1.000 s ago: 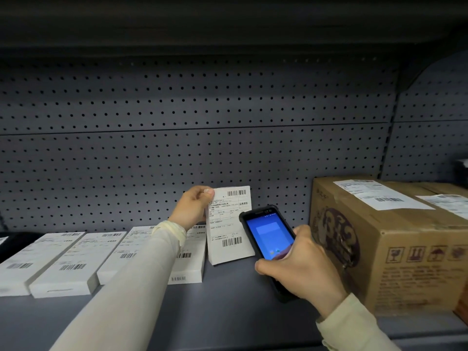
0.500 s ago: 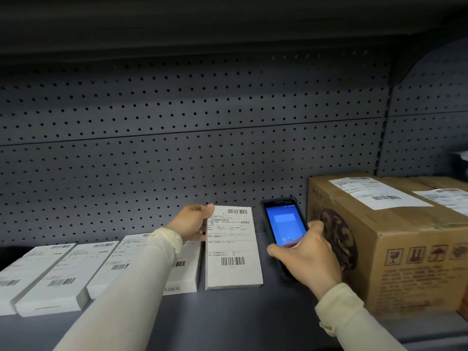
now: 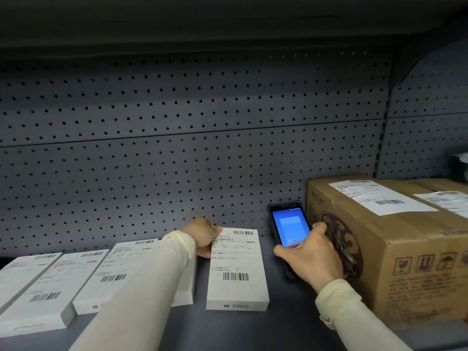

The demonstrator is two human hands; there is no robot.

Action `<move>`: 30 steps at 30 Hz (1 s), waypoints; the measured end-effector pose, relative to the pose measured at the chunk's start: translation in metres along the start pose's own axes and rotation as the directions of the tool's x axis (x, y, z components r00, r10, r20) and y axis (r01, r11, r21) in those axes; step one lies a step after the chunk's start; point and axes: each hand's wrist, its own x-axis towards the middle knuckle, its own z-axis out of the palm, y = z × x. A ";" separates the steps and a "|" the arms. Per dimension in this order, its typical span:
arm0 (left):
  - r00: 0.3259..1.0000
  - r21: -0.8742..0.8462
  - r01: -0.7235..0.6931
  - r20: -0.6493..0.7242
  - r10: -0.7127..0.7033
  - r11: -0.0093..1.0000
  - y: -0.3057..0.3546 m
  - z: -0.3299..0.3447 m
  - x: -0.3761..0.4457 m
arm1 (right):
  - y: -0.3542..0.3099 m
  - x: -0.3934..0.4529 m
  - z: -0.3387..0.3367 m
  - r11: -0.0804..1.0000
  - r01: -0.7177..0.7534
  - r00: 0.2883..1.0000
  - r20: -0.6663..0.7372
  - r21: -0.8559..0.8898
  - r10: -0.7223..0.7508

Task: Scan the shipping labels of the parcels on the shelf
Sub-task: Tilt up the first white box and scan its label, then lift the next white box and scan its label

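Down it goes: our left hand (image 3: pixel 205 234) has laid the white box (image 3: pixel 236 269) flat at mid-shelf (image 3: pixel 291 312), still pinching its far corner, while our right hand (image 3: pixel 314 257) grips the scanner (image 3: pixel 290 228), now pulled back, so this scan looks finished.

Long cream sleeves (image 3: pixel 141 287), both ending in loose gathered cuffs (image 3: pixel 183 245).

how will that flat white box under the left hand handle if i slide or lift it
The white box looks stiff: its edges are straight and it lies flat on the shelf, so it probably won't flop. Thin and low, it should slide rather than tip. The left hand pinches just one corner, which suggests it is light.
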 end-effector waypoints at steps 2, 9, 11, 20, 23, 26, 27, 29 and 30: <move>1.000 -0.014 0.015 -0.002 -0.015 1.000 0.000 0.007 0.005 | 0.001 0.004 0.002 1.000 -0.012 1.000 -0.005 -0.009 0.012; 0.997 -0.041 0.072 -0.027 -0.073 0.997 0.012 0.032 0.014 | -0.001 0.011 0.002 0.998 -0.006 1.000 -0.020 -0.059 0.005; 0.997 -0.018 0.063 -0.046 -0.064 0.998 0.011 0.038 0.019 | 0.000 0.013 0.003 0.997 -0.015 1.000 -0.023 -0.071 0.014; 0.981 0.275 0.038 -0.193 0.016 0.961 0.001 0.049 0.034 | 0.005 0.019 0.009 0.997 -0.030 1.000 -0.005 -0.075 0.029; 0.973 0.316 0.016 -0.224 0.059 0.949 0.001 0.051 0.026 | 0.005 0.019 0.011 0.997 -0.032 0.999 -0.002 -0.069 0.032; 0.963 0.360 -0.017 -0.245 0.112 0.933 -0.001 0.052 0.015 | 0.005 0.020 0.011 0.998 -0.034 0.999 0.008 -0.049 0.034; 0.957 0.368 -0.034 -0.256 0.136 0.929 -0.002 0.051 0.011 | 0.004 0.020 0.011 0.999 -0.028 1.000 0.013 -0.038 0.029; 0.933 0.409 -0.062 -0.300 0.199 0.910 -0.002 0.045 -0.002 | 0.004 0.020 0.012 1.000 -0.018 1.000 0.017 -0.015 0.018; 0.917 0.436 -0.075 -0.324 0.234 0.897 -0.004 0.042 -0.010 | 0.003 0.021 0.012 1.000 -0.013 1.000 0.017 -0.006 0.013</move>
